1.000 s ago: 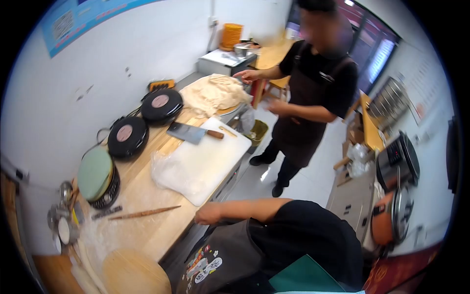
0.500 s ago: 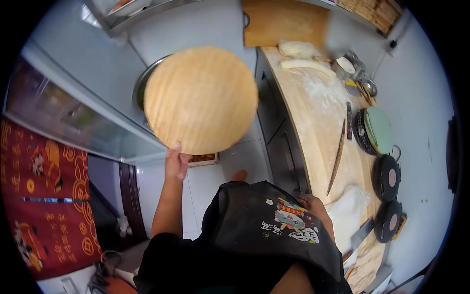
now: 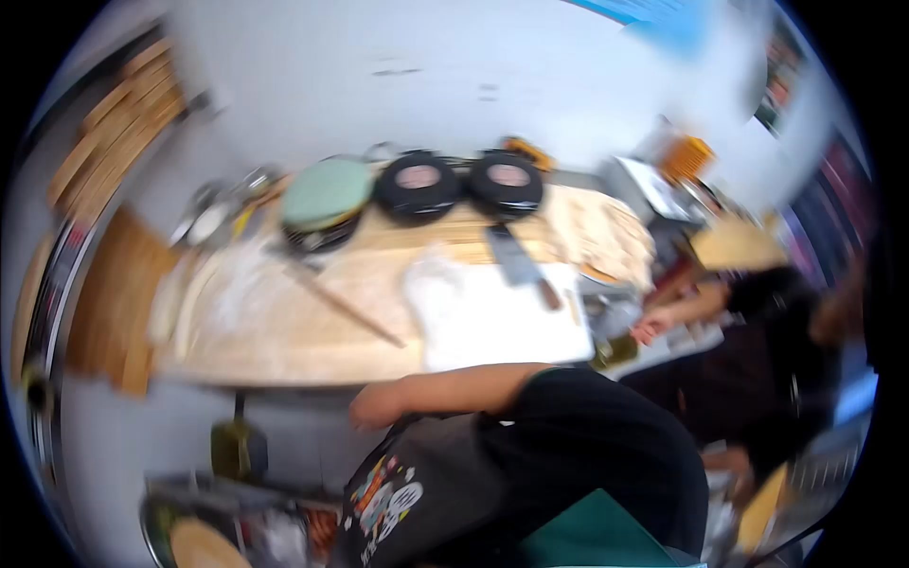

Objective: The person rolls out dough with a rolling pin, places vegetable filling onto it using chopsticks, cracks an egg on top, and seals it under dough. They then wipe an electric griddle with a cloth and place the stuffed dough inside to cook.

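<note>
My right hand (image 3: 376, 407) is beside the front edge of the floured wooden counter (image 3: 275, 350), in front of my dark apron (image 3: 417, 492). It is smeared by motion and its fingers do not show clearly. My left hand is out of view. At the lower left edge a round wooden board (image 3: 204, 546) shows in part, at a metal pot (image 3: 156, 521). On the counter nearest my right arm lie a thin rolling pin (image 3: 346, 314), a white cloth-like heap (image 3: 434, 284), a white board (image 3: 502, 331) and a cleaver (image 3: 516, 260) on it.
Two black round electric pans (image 3: 417, 189) and a green-lidded one (image 3: 328, 194) stand along the wall. Long dough (image 3: 194, 308) lies at the counter's left end. A crinkled tan sheet (image 3: 601, 237) is at the right. Another person's hand (image 3: 651, 327) reaches in from the right.
My view has swung right to face the counter. The round board, held up by my left hand before, is now low at the left edge. That hand has left view.
</note>
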{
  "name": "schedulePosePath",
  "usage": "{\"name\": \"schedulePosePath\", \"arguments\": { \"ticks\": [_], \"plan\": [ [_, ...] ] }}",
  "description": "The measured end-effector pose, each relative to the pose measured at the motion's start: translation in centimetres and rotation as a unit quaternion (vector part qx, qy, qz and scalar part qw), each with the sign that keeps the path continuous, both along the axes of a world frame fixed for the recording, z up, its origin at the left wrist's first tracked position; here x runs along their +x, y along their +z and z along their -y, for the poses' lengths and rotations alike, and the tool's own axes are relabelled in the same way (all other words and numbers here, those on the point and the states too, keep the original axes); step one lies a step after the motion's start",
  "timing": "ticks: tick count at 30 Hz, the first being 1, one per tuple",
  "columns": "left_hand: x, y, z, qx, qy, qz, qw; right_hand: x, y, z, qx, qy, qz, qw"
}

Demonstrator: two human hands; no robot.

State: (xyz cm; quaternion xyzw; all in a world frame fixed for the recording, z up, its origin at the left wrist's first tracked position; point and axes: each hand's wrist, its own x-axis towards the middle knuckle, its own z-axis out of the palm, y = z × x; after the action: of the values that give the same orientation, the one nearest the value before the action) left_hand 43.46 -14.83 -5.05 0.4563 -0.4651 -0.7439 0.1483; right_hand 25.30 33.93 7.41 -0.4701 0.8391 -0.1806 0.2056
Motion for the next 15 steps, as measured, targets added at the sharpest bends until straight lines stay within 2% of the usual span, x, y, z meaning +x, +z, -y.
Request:
{"name": "schedulePosePath", "arguments": {
  "ticks": [1, 4, 5, 9, 11, 13, 15],
  "plan": [
    [-2.2, 0.0, -2.0, 0.001, -0.055, 0.028, 0.998, 0.2, -0.4, -0.3, 0.004, -0.001, -0.011, 1.0],
    [-8.5, 1.5, -7.0, -0.017, -0.238, 0.086, 0.967, 1.8, 1.6, -3.0, 0.007, -0.121, 0.012, 0.993],
    [-10.2, 2.3, -8.5, -0.03, -0.298, 0.099, 0.949, 2.8, 1.5, -4.3, -0.028, -0.166, -0.001, 0.986],
    [-17.7, 3.2, -16.0, -0.092, -0.526, 0.124, 0.837, 6.4, -1.2, -10.5, -0.041, -0.316, 0.018, 0.948],
    [-20.2, 3.9, -19.1, -0.115, -0.606, 0.119, 0.778, 8.7, -2.4, -12.3, -0.047, -0.363, 0.004, 0.931],
    [-22.8, 4.3, -21.2, -0.135, -0.673, 0.105, 0.72, 11.6, -1.3, -13.1, -0.019, -0.435, 0.042, 0.899],
    [-25.4, 4.7, -23.0, -0.152, -0.735, 0.073, 0.657, 14.2, -2.8, -13.3, -0.02, -0.505, 0.016, 0.863]
  ]
}}
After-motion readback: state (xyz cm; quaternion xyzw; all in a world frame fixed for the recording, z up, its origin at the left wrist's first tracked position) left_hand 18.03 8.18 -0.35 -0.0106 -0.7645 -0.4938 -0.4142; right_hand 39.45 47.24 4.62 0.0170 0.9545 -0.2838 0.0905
